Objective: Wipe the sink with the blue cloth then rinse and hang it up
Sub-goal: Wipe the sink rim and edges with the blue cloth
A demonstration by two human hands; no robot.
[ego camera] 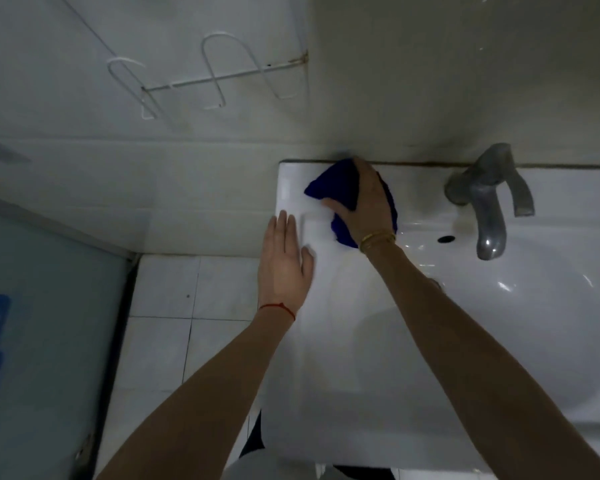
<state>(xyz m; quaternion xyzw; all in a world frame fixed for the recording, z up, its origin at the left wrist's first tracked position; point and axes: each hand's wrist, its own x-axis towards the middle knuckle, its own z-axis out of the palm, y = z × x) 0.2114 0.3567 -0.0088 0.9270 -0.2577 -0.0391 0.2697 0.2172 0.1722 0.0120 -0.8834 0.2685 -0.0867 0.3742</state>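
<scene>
A white ceramic sink [343, 341] fills the right half of the view. On its back left corner lies the dark blue cloth [333, 185], bunched up under my right hand [364, 202], whose fingers curl over it and press it onto the rim. My left hand [284, 261] rests flat with straight fingers on the sink's left edge, holding nothing. The grey tap [489, 202] stands at the back of the basin, with no water running that I can see.
A white wire rack [219, 77] with looped hooks is fixed to the tiled wall at upper left. White floor tiles [174, 306] lie left of the sink. A pale blue surface [42, 323] occupies the lower left. An overflow hole [444, 239] sits beside the tap.
</scene>
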